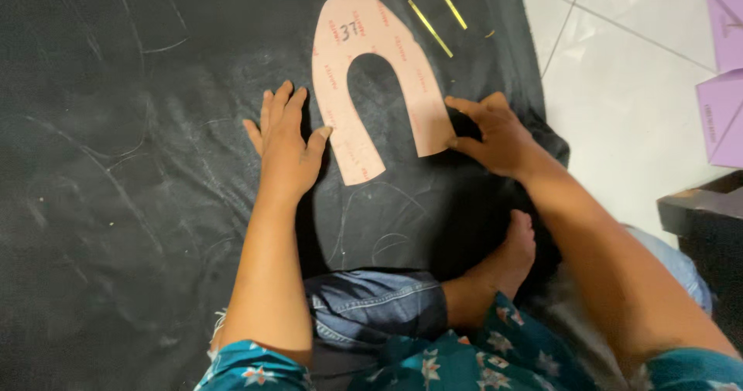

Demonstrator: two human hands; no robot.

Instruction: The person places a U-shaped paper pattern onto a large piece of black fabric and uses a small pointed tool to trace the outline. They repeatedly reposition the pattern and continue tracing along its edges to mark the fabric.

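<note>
Here we press the pattern (371, 66) flat on the black sheet (116, 167): left hand (286, 140) splayed at its 8 o'clock, right hand (495, 132) spread, fingertips pinning the 4 o'clock leg so it cannot shift.

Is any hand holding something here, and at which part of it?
Nothing is lifted. The right hand presses the pink horseshoe-shaped template at its right leg end; the left hand lies flat beside its left leg.

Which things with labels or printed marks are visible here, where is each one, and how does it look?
Pattern piece: on the black sheet between the left hand and the right hand; horseshoe-shaped, pale pink, small red print, dark handwritten mark.
Purple pieces: right edge, on white tiles; flat, faint print.
</note>
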